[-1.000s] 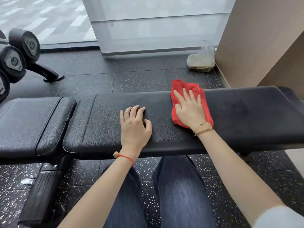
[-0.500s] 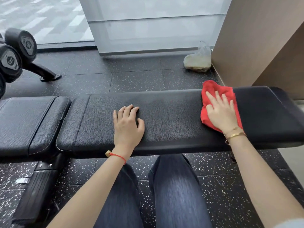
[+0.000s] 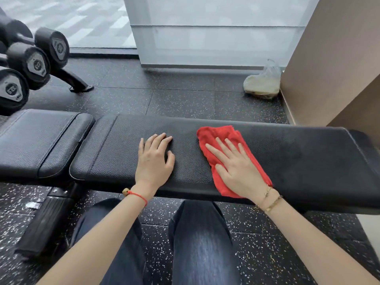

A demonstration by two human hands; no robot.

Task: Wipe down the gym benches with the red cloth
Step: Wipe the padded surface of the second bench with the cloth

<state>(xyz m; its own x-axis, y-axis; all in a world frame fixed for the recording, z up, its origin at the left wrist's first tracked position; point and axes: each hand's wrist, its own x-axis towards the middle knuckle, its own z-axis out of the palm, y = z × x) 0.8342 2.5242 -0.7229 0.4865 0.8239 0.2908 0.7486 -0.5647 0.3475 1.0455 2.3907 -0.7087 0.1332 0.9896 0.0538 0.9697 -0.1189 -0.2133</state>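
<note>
A black padded gym bench (image 3: pixel 298 161) runs across the view, its long pad on the right and a shorter seat pad (image 3: pixel 39 140) on the left. The red cloth (image 3: pixel 216 134) lies flat on the long pad near its middle. My right hand (image 3: pixel 236 165) presses on the cloth with straight, spread fingers and covers much of it. My left hand (image 3: pixel 154 159) rests palm down on the bare pad just left of the cloth, fingers relaxed.
Black dumbbells (image 3: pixel 30 64) sit on a rack at the far left. A plastic bag (image 3: pixel 263 85) lies on the speckled floor by the brown wall (image 3: pixel 329 58) at the right. A glass panel stands behind the bench. My knees are under the bench's near edge.
My right hand slid the cloth right toward the bench's end, and now it is back left near the middle. My left hand stayed in place on the pad.
</note>
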